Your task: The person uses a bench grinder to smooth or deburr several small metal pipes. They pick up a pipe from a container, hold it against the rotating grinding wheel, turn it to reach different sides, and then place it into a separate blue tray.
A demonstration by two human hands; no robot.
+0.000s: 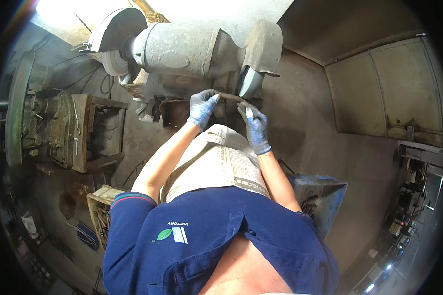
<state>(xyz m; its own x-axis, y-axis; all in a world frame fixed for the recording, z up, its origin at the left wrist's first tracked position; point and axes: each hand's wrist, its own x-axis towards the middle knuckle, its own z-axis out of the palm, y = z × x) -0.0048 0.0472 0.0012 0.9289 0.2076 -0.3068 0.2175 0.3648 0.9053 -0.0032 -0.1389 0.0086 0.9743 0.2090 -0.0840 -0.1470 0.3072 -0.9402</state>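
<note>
A slim dark bar (pixel 230 97) spans the gap between my two hands, just below the right grinding wheel (pixel 251 82) of a large grey bench grinder (pixel 177 49). My left hand (pixel 202 109), in a blue-grey work glove, is closed on the bar's left end with the thumb on top. At its right end my right hand (pixel 254 126), gloved the same way, pinches it close under the wheel. The bar is at or very near the wheel's lower edge; I cannot tell whether they touch. Its exact kind is unclear.
Newspaper (pixel 221 157) covers my lap. A box of metal parts (pixel 101 211) stands at my left, and a blue bin (pixel 325 196) at my right. Another grinding wheel (pixel 114 63) sits on the grinder's left end. A green machine (pixel 49 123) stands farther left.
</note>
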